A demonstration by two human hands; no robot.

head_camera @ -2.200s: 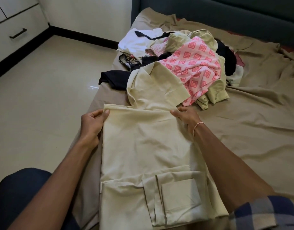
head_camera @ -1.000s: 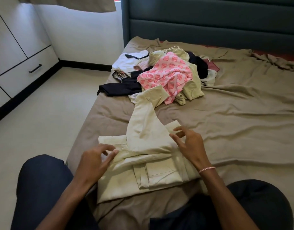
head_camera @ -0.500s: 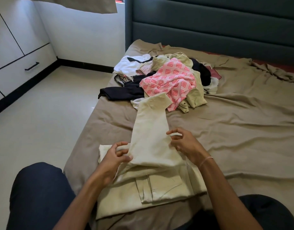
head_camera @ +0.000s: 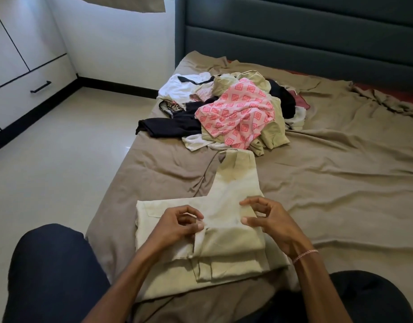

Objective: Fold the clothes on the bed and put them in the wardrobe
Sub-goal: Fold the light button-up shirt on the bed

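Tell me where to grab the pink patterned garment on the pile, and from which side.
Probably pinch the pink patterned garment at its near, lower edge, coming from your side of the bed. It lies on top of the clothes pile, and that edge hangs loose toward you, so it should peel off without dragging others.

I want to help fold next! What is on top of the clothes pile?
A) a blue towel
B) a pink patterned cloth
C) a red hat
B: the pink cloth lies on top of the pile, beyond the garment being folded.
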